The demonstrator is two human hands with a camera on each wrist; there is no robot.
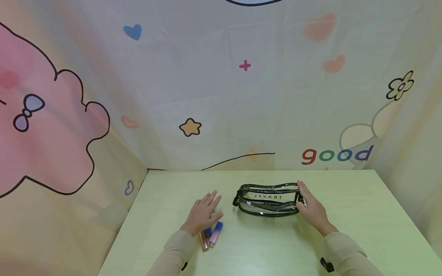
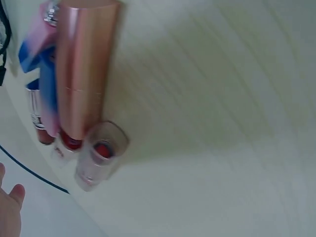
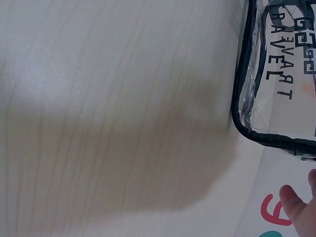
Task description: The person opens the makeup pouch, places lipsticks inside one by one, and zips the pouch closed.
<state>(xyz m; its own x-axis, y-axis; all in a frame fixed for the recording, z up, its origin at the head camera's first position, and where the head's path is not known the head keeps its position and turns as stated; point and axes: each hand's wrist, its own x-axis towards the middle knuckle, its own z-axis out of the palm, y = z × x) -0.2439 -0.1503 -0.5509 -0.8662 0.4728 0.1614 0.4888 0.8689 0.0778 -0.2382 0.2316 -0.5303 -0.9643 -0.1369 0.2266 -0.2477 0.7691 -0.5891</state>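
Observation:
A clear pouch with black trim and "TRAVEL" lettering (image 1: 267, 200) lies on the table. My right hand (image 1: 312, 209) touches its right end with fingers and thumb extended; the right wrist view shows the pouch's corner close to the fingertips. Fingers spread, my left hand (image 1: 203, 212) is over a small cluster of cosmetic tubes and partly hides them. Among these are a rose-gold tube (image 2: 81, 64), a pink-and-blue tube (image 1: 216, 233), a second blue-and-pink tube (image 2: 48, 89), a small brownish-red tube (image 2: 39, 113) and a clear-ended tube (image 2: 101, 155).
The pale wood-grain table (image 1: 266, 249) meets a printed cloth backdrop (image 1: 221, 96) along its far edge. More patterned cloth (image 1: 114, 214) hangs at the left side. The pouch is right of the tubes, with bare tabletop between them.

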